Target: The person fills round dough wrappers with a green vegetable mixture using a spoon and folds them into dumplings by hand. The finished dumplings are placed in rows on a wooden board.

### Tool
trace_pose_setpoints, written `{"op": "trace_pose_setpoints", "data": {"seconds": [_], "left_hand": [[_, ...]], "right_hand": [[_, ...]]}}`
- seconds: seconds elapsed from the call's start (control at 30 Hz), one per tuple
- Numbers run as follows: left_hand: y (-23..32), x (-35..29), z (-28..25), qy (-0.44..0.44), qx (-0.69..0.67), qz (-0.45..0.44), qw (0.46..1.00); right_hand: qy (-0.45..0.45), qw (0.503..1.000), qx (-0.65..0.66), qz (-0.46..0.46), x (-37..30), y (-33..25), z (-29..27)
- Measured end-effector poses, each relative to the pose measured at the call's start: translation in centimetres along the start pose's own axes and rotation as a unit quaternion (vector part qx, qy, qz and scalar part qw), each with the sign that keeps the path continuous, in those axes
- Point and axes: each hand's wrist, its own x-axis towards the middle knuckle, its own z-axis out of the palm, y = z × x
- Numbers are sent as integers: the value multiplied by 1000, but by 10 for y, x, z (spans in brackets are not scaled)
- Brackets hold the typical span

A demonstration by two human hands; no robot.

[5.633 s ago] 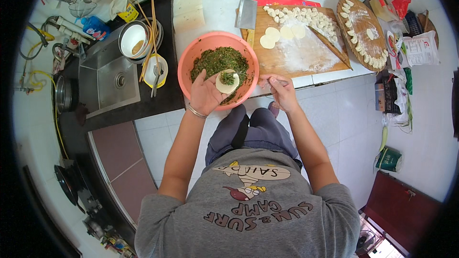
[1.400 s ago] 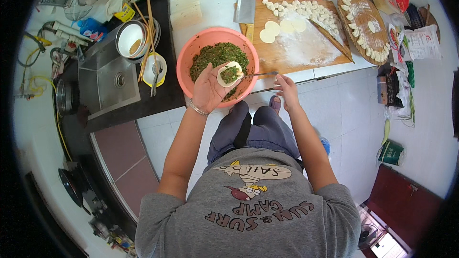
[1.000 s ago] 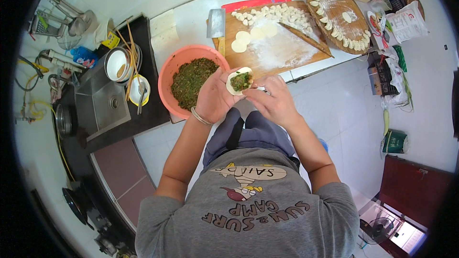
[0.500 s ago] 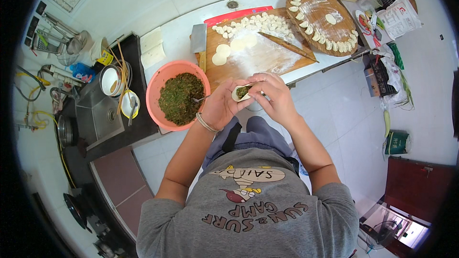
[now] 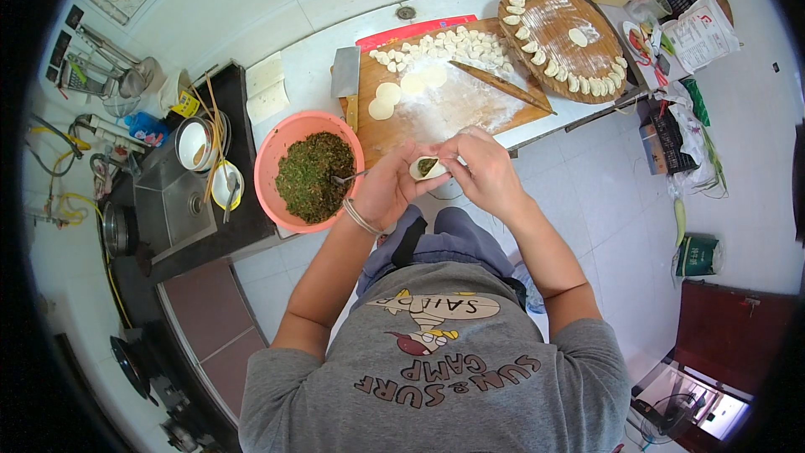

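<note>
Between my two hands is a dumpling (image 5: 426, 168), a round wrapper partly folded over green filling that still shows in the middle. My left hand (image 5: 388, 181) cradles it from the left, and the fingers of my right hand (image 5: 482, 169) pinch its right edge. To the left stands a pink bowl (image 5: 262, 174) of chopped green filling (image 5: 307, 180) with a spoon (image 5: 345, 177) in it. Beyond my hands, a floured wooden board (image 5: 402, 130) carries flat wrappers (image 5: 384, 101), many small dough pieces (image 5: 461, 44) and a rolling pin (image 5: 501, 86).
A cleaver (image 5: 345, 75) lies at the board's left edge. On the right, a round wooden board (image 5: 558, 21) bears rows of folded dumplings (image 5: 579, 82) and one flat wrapper (image 5: 578, 37). A sink (image 5: 180, 205), stacked bowls (image 5: 195, 144) and chopsticks (image 5: 215, 113) are at the left.
My right fingers have shifted slightly along the wrapper's edge, and the dumpling is folded a little more closed. The counter appears slightly shifted in view.
</note>
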Motion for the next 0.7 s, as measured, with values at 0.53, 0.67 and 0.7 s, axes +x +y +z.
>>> {"op": "trace_pose_setpoints", "data": {"seconds": [0.53,0.67,0.7], "left_hand": [[7,-5,7,5,-38,35,999],[5,-3,5,3,-19,35,999],[5,-3,5,2,-12,33,999]], "right_hand": [[115,907,299,274,-44,22,17],[131,924,252,257,-44,19,23],[141,928,239,249,-44,18,24]]}}
